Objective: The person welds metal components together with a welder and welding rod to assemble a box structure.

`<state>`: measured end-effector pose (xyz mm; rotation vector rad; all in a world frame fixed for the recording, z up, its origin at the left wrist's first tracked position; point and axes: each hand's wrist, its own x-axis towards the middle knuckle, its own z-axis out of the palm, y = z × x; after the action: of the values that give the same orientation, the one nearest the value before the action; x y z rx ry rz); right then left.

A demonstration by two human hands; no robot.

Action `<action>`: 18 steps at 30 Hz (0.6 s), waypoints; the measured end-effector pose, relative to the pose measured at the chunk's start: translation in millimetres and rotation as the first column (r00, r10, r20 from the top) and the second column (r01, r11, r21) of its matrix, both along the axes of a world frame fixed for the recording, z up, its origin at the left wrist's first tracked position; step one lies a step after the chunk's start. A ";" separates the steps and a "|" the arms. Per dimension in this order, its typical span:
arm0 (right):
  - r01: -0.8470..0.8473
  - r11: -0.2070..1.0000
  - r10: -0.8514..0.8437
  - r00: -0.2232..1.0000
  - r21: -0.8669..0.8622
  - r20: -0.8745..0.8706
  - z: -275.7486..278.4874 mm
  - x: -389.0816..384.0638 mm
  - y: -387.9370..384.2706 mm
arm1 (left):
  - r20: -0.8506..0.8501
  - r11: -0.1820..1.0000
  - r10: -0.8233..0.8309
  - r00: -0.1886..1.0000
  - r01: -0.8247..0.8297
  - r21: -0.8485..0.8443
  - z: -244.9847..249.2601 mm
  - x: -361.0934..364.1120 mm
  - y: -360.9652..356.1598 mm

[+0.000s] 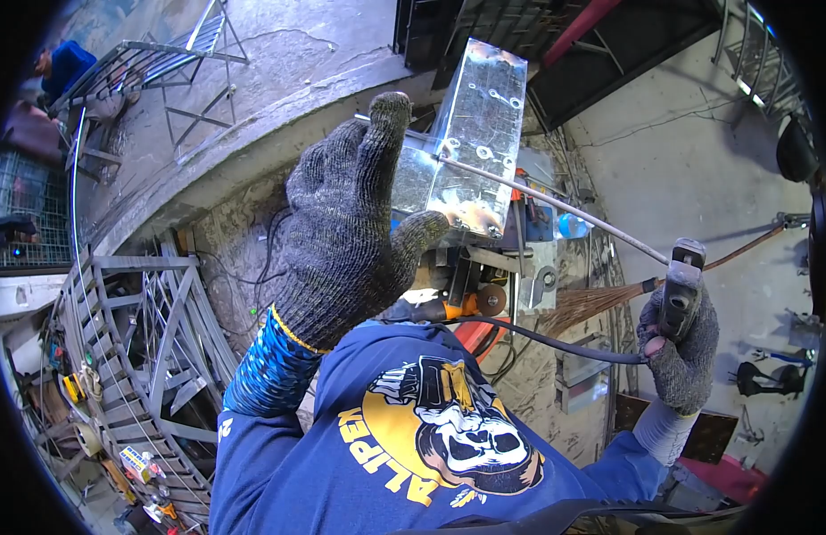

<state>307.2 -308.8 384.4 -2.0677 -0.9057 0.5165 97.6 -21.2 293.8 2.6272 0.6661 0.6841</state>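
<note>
My right hand [685, 352], in a dark knit glove, is wrapped around a welding electrode holder [681, 299]. From its jaws a long welding rod [560, 209] runs up and left, its tip at the side edge of a shiny galvanized metal box tube [484, 125]. Brownish heat marks and several round spots show on this tube. My left hand [346, 209], gloved too, is curled around a shorter metal piece [413, 174] that joins the tube's left side. The thumb lies at the tube's lower corner; the other fingers' contact is partly hidden.
A black cable [565, 346] trails from the holder across my front. Below the tube lie an orange angle grinder [462, 308] and a broom [600, 303]. Metal frames [150, 330] lean at left; a metal rack [199, 62] stands beyond, near a person in blue [67, 69].
</note>
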 end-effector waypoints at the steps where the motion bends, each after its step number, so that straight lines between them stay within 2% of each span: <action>1: 0.000 1.000 0.000 1.000 0.000 0.000 -0.9 0.5 -1.4 | -0.016 1.000 0.004 1.000 -0.004 -0.003 1.0 -0.1 0.2; 4: 0.007 1.000 -0.005 0.997 -0.025 0.077 -0.1 2.8 -7.1 | -0.024 1.000 0.006 1.000 -0.007 -0.021 2.7 0.0 -0.1; 6: 0.049 0.991 -0.047 0.999 -0.125 0.017 4.3 3.8 -9.9 | -0.023 1.000 0.011 1.000 -0.012 -0.021 2.8 -0.1 -1.0; 10: 0.042 0.992 -0.042 0.999 -0.120 0.004 4.5 3.7 -6.9 | -0.030 0.999 0.015 0.999 -0.016 -0.038 4.8 0.2 -1.0; 12: 0.043 0.993 -0.050 0.996 -0.112 -0.067 6.1 2.3 -4.1 | -0.017 0.999 0.011 1.000 -0.012 -0.047 2.7 -0.1 -0.2; 16: 0.044 0.993 -0.046 0.999 -0.106 -0.018 4.1 3.0 -5.7 | -0.013 1.000 0.002 1.000 -0.002 -0.031 1.9 -1.4 0.9; 18: 0.016 0.996 -0.023 0.996 -0.091 -0.083 6.6 1.5 -0.2 | 0.035 1.000 0.003 0.999 -0.003 -0.009 -8.3 -2.3 -4.4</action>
<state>308.7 -309.0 391.0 -2.1172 -0.8256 0.6392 95.4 -25.6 285.6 2.6007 0.6617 0.7241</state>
